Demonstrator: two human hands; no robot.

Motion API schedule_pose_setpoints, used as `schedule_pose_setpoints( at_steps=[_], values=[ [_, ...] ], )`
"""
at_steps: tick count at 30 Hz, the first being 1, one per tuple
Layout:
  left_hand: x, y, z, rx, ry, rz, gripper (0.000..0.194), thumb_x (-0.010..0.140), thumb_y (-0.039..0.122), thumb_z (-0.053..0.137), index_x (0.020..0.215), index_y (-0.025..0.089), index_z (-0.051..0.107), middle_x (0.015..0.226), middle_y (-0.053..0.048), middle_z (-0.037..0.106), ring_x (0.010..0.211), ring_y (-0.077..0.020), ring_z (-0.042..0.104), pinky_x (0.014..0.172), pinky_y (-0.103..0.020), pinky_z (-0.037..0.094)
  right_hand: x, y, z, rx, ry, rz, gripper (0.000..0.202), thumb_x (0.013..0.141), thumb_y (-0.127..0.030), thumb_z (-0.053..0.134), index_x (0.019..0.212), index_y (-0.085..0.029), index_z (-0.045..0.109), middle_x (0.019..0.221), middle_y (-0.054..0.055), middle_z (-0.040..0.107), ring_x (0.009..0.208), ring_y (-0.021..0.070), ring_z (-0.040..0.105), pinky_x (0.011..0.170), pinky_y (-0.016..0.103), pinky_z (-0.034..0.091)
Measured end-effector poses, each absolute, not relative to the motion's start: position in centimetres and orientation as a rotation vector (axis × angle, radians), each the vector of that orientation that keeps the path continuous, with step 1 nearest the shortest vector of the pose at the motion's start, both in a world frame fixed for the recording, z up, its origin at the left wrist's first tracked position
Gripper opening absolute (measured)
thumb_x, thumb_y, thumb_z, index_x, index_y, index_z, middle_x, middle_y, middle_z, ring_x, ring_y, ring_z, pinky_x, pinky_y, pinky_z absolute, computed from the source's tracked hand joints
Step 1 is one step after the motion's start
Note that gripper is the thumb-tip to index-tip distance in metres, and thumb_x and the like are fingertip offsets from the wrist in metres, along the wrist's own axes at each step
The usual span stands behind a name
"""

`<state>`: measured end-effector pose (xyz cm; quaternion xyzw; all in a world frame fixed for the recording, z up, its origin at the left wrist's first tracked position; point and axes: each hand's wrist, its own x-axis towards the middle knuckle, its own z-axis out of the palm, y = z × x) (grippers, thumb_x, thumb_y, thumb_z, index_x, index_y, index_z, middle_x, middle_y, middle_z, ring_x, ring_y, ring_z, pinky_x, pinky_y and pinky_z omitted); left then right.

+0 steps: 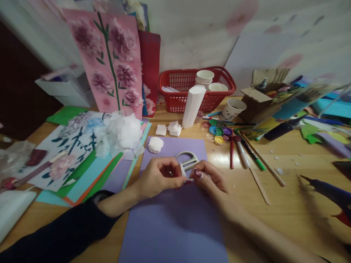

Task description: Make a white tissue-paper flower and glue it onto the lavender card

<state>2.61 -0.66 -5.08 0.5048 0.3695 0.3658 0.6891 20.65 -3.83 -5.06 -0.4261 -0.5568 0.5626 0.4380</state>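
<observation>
My left hand point(161, 178) is closed in a pinch on a small piece of white tissue paper point(182, 170). My right hand point(211, 179) pinches at the same spot, its fingertips meeting the left thumb; most of the paper is hidden by the fingers. Both hands are above a purple sheet of paper point(175, 226). Just behind them lie scissors point(189, 160) with pale grey handles, their blades hidden. A crumpled white paper ball point(155, 145) rests on the sheet's far left corner. Two small stacks of white paper squares point(161, 129) point(174, 128) sit beyond it.
A white roll point(193, 107) stands before a red basket point(175, 100) with paper cups. Fluffy white tissue point(124, 131) lies on coloured sheets at left. Paint pots point(219, 131), brushes point(242, 151) and a wooden stick point(259, 186) lie right; a glue gun point(329, 195) is at far right.
</observation>
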Motion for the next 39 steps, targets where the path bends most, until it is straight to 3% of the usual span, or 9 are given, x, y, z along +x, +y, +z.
schedule_pose_setpoints(
  at_steps=[4, 13, 20, 26, 32, 39],
  values=[
    [2.5, -0.9, -5.3, 1.107, 0.743, 0.734, 0.027, 0.065, 0.021, 0.079, 0.063, 0.013, 0.054, 0.063, 0.003, 0.058, 0.052, -0.0052, 0.053, 0.051, -0.017, 0.044, 20.8, -3.6, -4.6, -0.992, -1.629, 1.422, 0.026, 0.095, -0.04, 0.049, 0.079, -0.02, 0.056, 0.074, -0.001, 0.054, 0.07, 0.0124, 0.047, 0.066, 0.024, 0.038],
    [2.3, -0.8, -5.4, 1.053, 0.726, 0.648, 0.034, 0.064, 0.028, 0.083, 0.065, 0.012, 0.054, 0.064, 0.002, 0.057, 0.053, -0.006, 0.055, 0.053, -0.018, 0.049, 20.9, -3.7, -4.7, -0.974, -1.646, 1.517, 0.022, 0.095, -0.035, 0.047, 0.081, -0.019, 0.055, 0.071, -0.003, 0.051, 0.063, 0.0101, 0.041, 0.059, 0.022, 0.033],
    [2.6, -0.8, -4.6, 1.126, 0.761, 0.915, 0.03, 0.072, 0.029, 0.076, 0.064, 0.014, 0.051, 0.071, 0.002, 0.052, 0.056, -0.0072, 0.052, 0.047, -0.019, 0.052, 20.8, -3.7, -5.4, -1.007, -1.33, 1.608, 0.024, 0.092, -0.041, 0.052, 0.082, -0.019, 0.054, 0.061, -0.006, 0.037, 0.052, 0.0087, 0.029, 0.05, 0.022, 0.025],
    [2.6, -1.0, -4.6, 1.2, 0.879, 1.034, 0.025, 0.071, 0.021, 0.073, 0.068, 0.016, 0.048, 0.07, 0.001, 0.061, 0.057, -0.008, 0.057, 0.053, -0.019, 0.052, 20.7, -3.6, -5.8, -0.991, -1.223, 1.661, 0.026, 0.091, -0.042, 0.054, 0.079, -0.019, 0.053, 0.058, -0.006, 0.037, 0.05, 0.0078, 0.026, 0.046, 0.021, 0.021],
    [2.6, -1.2, -4.4, 1.127, 0.897, 1.069, 0.023, 0.075, 0.02, 0.07, 0.084, 0.017, 0.049, 0.074, 0.003, 0.057, 0.057, -0.0078, 0.057, 0.053, -0.02, 0.052, 20.6, -3.3, -6.2, -0.974, -1.102, 1.689, 0.023, 0.088, -0.038, 0.055, 0.076, -0.02, 0.049, 0.055, -0.008, 0.033, 0.047, 0.0073, 0.022, 0.044, 0.021, 0.017],
    [2.4, -1.1, -5.1, 1.202, 0.943, 1.192, 0.01, 0.081, 0.019, 0.062, 0.083, 0.017, 0.052, 0.075, 0.003, 0.055, 0.058, -0.008, 0.056, 0.055, -0.02, 0.049, 20.4, -3.1, -5.8, -1.066, -1.017, 1.654, 0.018, 0.082, -0.036, 0.055, 0.076, -0.02, 0.048, 0.052, -0.009, 0.03, 0.044, 0.0072, 0.021, 0.041, 0.021, 0.013]
  ],
)
